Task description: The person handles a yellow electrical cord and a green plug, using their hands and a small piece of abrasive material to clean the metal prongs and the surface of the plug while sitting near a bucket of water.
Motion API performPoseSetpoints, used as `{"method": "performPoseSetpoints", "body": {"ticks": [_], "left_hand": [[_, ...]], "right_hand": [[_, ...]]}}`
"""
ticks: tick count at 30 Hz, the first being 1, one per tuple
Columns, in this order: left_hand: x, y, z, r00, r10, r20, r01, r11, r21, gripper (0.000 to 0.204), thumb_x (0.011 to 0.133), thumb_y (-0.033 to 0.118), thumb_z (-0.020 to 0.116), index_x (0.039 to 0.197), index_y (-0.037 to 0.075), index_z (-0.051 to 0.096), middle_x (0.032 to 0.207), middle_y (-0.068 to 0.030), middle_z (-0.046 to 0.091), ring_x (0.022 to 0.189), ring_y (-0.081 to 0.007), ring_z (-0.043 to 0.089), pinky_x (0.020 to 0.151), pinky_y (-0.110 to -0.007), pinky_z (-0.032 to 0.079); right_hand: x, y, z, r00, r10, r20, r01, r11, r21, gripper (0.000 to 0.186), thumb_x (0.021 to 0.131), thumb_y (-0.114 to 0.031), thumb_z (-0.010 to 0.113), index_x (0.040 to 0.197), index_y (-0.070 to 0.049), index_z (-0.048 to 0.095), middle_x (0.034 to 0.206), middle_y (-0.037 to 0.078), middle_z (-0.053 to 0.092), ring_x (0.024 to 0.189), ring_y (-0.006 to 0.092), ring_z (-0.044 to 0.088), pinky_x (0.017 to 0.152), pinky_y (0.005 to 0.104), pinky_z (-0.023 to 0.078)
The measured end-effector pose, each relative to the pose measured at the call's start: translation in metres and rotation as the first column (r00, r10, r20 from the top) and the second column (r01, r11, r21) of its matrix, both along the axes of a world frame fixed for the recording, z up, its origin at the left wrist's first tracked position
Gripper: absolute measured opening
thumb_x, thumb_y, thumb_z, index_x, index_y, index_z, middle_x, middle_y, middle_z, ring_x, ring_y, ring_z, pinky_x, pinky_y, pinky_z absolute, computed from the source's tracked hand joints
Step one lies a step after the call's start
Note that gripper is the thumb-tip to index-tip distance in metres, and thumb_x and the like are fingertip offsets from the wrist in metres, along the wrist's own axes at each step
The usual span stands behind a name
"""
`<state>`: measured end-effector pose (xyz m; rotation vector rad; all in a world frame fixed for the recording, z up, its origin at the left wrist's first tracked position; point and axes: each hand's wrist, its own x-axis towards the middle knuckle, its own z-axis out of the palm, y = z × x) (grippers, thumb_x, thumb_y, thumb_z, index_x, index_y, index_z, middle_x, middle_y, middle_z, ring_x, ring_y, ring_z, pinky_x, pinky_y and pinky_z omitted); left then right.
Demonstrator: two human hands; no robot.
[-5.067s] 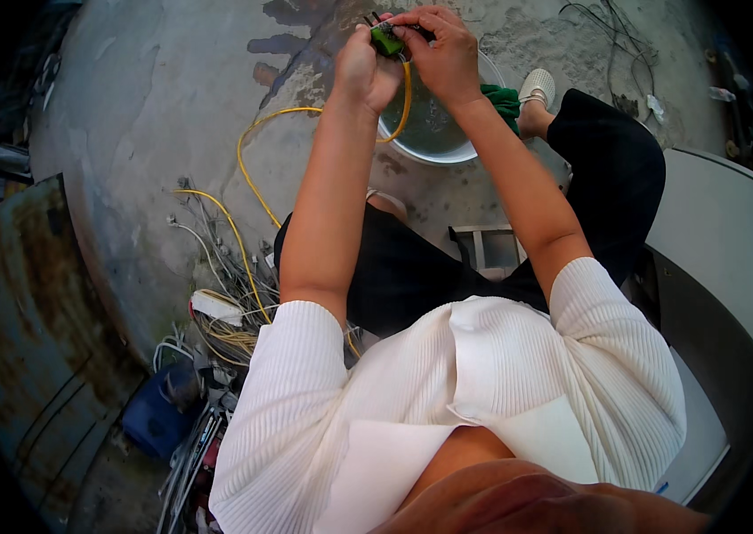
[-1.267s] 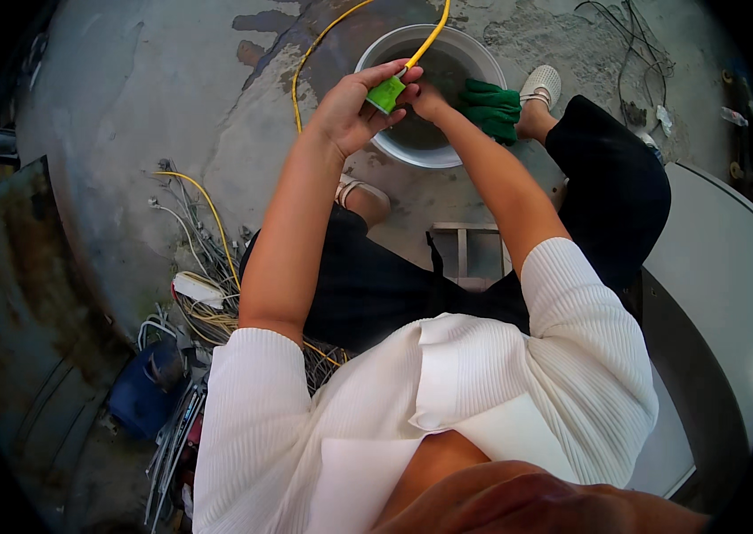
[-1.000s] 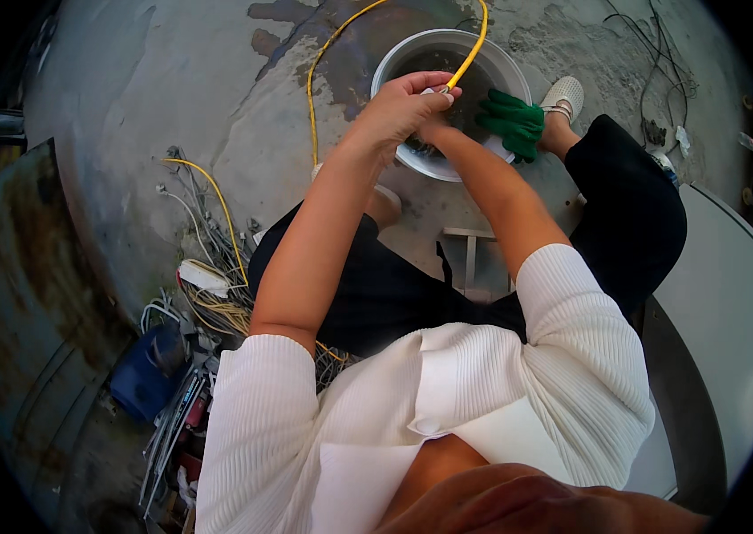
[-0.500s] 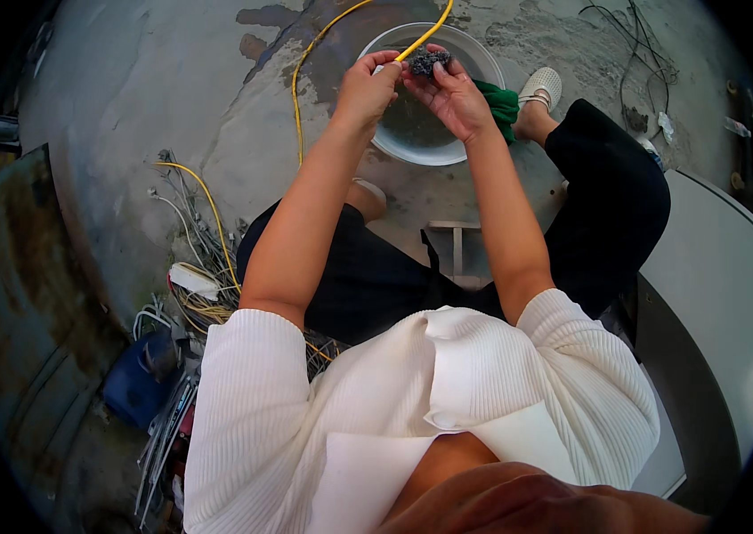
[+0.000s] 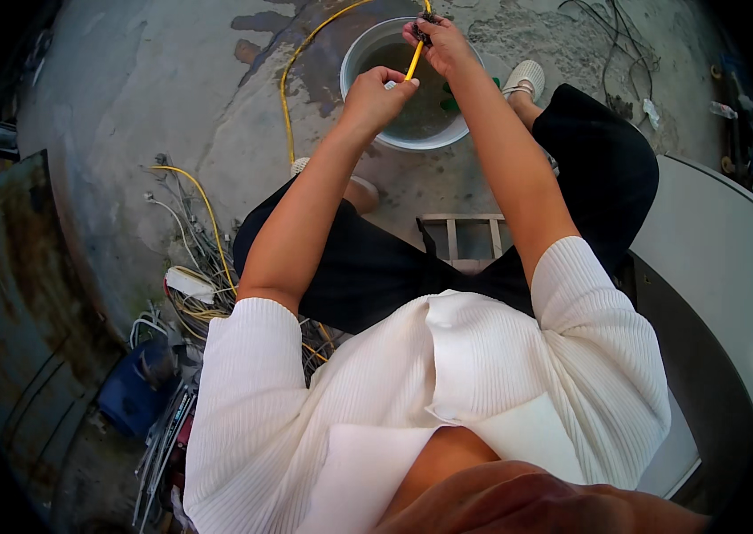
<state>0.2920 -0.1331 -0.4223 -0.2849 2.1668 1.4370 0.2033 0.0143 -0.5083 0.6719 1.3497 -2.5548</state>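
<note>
A yellow cable (image 5: 414, 62) is stretched between my hands above a round metal basin (image 5: 352, 64) of murky water. My left hand (image 5: 378, 100) pinches the cable at the basin's near left side. Farther out, my right hand (image 5: 441, 46) closes a dark grey scouring pad (image 5: 427, 33) around the cable. A green cloth (image 5: 449, 100) shows in the basin, partly hidden behind my right forearm. Past the right hand, the cable runs out at the top of the view.
Tangled cables (image 5: 207, 258) and a white plastic piece (image 5: 190, 284) lie left of my legs, near a blue container (image 5: 138, 383). A wooden stool frame (image 5: 474, 240) is between my knees. To the right stands a pale panel (image 5: 715, 240); thin dark wires (image 5: 617, 44) lie far right.
My right hand has moved away from me along the cable with the scouring pad, parting from my left hand. The green cloth, earlier over the basin's right rim, now shows inside it.
</note>
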Motion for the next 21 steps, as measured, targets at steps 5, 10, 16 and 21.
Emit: {"method": "performPoseSetpoints", "body": {"ticks": [5,10,16,21], "left_hand": [[-0.003,-0.021,-0.011,0.978,0.169,0.127,-0.187,0.97,0.154,0.022,0.082,0.03,0.065,0.092,0.011,0.062,0.078,0.0031,0.061,0.068,-0.0057,0.056,0.059,-0.021,0.043],[-0.012,-0.036,-0.003,0.823,0.402,0.401,-0.515,0.826,0.229,0.015,0.087,0.03,0.058,0.097,0.019,0.061,0.088,0.0082,0.065,0.077,-0.0044,0.059,0.063,-0.021,0.041],[-0.004,-0.048,-0.006,0.755,0.286,0.59,-0.514,0.817,0.262,0.017,0.089,0.029,0.055,0.096,0.015,0.06,0.083,0.0044,0.063,0.077,-0.008,0.061,0.065,-0.026,0.05],[-0.02,-0.036,0.007,0.718,0.123,0.685,-0.527,0.74,0.419,0.026,0.092,0.026,0.048,0.11,0.009,0.058,0.081,0.0027,0.062,0.077,-0.01,0.062,0.065,-0.027,0.052]], "right_hand": [[0.023,-0.007,0.004,0.999,-0.006,-0.036,-0.004,0.961,-0.277,0.016,0.091,-0.012,0.053,0.106,-0.009,0.049,0.096,0.007,0.057,0.085,0.0263,0.06,0.078,0.0472,0.052],[0.064,-0.001,0.001,0.937,0.183,0.298,-0.203,0.978,0.038,0.024,0.092,-0.022,0.053,0.115,-0.017,0.051,0.098,0.004,0.056,0.086,0.0209,0.058,0.076,0.0408,0.051],[0.053,-0.033,-0.063,0.814,0.398,0.424,-0.543,0.78,0.311,0.028,0.093,-0.031,0.049,0.108,-0.009,0.058,0.092,0.009,0.063,0.089,0.0209,0.063,0.07,0.0329,0.051],[0.055,-0.026,-0.162,0.754,0.482,0.447,-0.604,0.24,0.76,0.029,0.087,-0.03,0.053,0.11,-0.015,0.061,0.109,0.014,0.062,0.102,0.0291,0.058,0.087,0.0359,0.045]]}}
